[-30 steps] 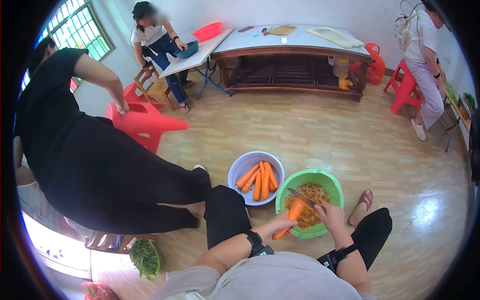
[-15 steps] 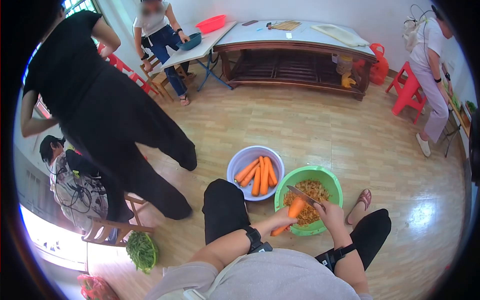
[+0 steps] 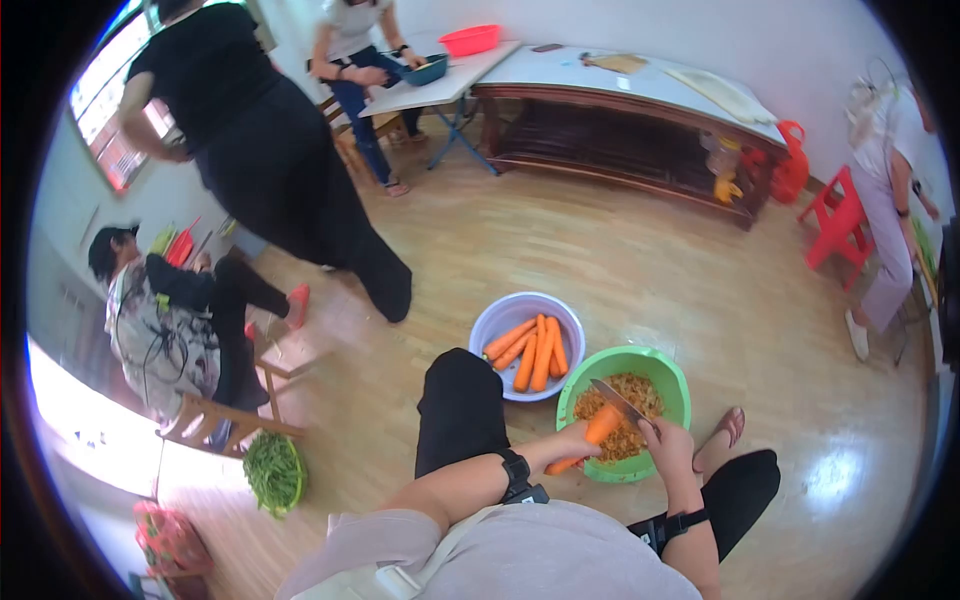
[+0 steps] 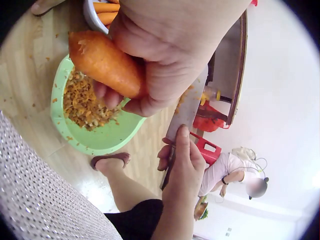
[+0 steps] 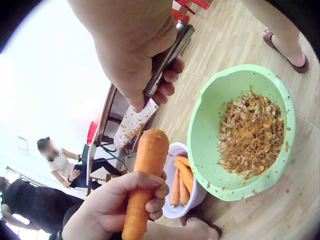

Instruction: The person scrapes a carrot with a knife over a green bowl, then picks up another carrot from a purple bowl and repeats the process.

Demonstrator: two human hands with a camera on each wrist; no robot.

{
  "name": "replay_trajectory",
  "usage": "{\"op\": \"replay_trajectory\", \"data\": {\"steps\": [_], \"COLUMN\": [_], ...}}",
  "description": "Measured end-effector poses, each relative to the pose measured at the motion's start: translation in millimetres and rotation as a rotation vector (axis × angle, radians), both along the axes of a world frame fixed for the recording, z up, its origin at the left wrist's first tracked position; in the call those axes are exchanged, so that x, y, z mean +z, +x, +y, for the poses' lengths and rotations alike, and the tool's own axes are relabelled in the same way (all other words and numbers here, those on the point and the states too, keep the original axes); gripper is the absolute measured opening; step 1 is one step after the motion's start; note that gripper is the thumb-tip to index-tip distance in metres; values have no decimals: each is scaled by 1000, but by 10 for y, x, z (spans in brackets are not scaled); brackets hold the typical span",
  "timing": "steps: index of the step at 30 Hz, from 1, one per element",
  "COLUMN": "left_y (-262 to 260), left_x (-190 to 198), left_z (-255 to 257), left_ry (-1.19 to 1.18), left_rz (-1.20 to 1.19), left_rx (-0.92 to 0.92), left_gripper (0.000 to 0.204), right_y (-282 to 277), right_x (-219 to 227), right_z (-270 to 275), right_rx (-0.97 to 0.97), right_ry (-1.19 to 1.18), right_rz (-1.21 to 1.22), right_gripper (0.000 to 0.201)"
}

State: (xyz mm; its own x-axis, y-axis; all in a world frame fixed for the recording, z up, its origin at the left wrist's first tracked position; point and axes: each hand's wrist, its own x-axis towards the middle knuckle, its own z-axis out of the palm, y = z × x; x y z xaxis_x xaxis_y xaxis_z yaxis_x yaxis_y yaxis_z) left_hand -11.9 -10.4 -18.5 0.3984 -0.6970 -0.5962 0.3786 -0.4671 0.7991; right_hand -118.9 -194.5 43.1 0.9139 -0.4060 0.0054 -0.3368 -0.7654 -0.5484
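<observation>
My left hand [image 3: 572,441] grips a thick orange carrot [image 5: 150,157] near its lower end, and the carrot slants upward over a green basin [image 3: 683,390]. In my right hand [image 3: 669,446] is a knife [image 3: 617,399], held by its handle with the thumb at the base of the blade. Orange shreds stick to the wide blade [image 5: 133,123]. The head view has the blade across the carrot's upper end; the right wrist view has it just beyond that end. Orange and pale brown shavings [image 5: 252,135] cover the basin's bottom.
A lavender basin [image 3: 482,322] with several whole carrots [image 3: 541,356] stands beside the green one. Leafy greens [image 3: 273,474] sit at left near a seated person [image 3: 165,330]. Someone in black [image 3: 290,150] stands beyond. A long table [image 3: 640,85] lines the back wall.
The person in black, who was carrying a red plastic chair, has moved farther off, revealing the seated person. The head view has shifted. Both hands keep nearly the same place over the basin.
</observation>
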Motion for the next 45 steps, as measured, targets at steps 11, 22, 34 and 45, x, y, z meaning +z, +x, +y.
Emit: {"op": "replay_trajectory", "data": {"steps": [11, 22, 34, 45], "left_y": [41, 60, 158, 139], "left_x": [144, 109, 240, 358], "left_z": [3, 80, 0, 8], "left_ry": [62, 47, 70, 108], "left_rz": [-65, -115, 223, 131], "left_rx": [-67, 71, 55, -31], "left_gripper": [36, 33, 35, 28], "right_y": [-25, -37, -14, -2], "right_x": [-28, -8, -74, -144], "right_z": [-1, -19, 130, 17], "right_rx": [-47, -75, 98, -170], "right_ry": [6, -22, -32, -159], "right_rz": [-48, -121, -97, 39], "right_gripper": [35, 39, 42, 43]}}
